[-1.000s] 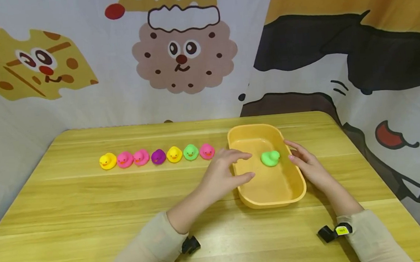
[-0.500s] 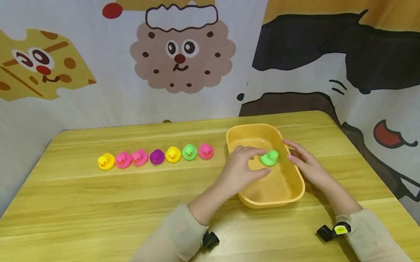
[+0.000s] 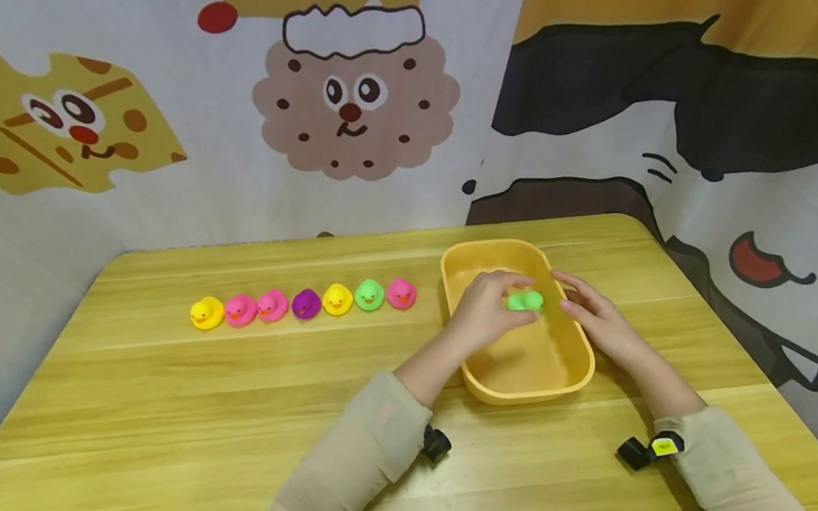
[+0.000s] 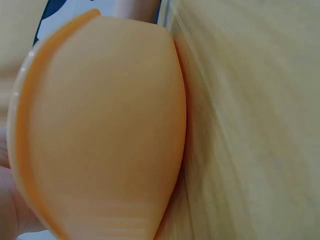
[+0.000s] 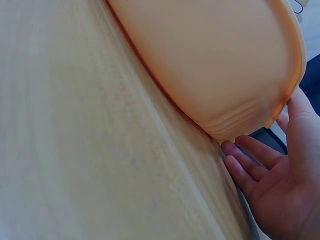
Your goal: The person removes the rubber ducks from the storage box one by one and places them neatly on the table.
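Observation:
In the head view a yellow-orange plastic basin (image 3: 531,396) stands on the table, with a green rubber duck (image 3: 526,301) inside it. My left hand (image 3: 490,309) reaches over the basin's left rim, thumb and fingers curled round the duck; the thumb hides the duck's near side. My right hand (image 3: 601,324) rests against the basin's right side, fingertips at the rim. In the right wrist view, the fairly straight fingers (image 5: 255,155) of that hand lie by the outer wall. The left wrist view is mostly the basin's outer wall (image 4: 110,115); the duck is hidden there.
Left of the basin, several rubber ducks stand in a row on the wooden table (image 3: 249,432): among them a yellow duck (image 3: 207,314), a purple duck (image 3: 306,304) and a pink duck (image 3: 401,293). A cartoon-printed curtain (image 3: 229,198) hangs behind the table.
My left hand has moved right, from the basin's left rim to the green duck, its thumb and fingers drawing closer together around it. The right hand and the row of ducks stay put.

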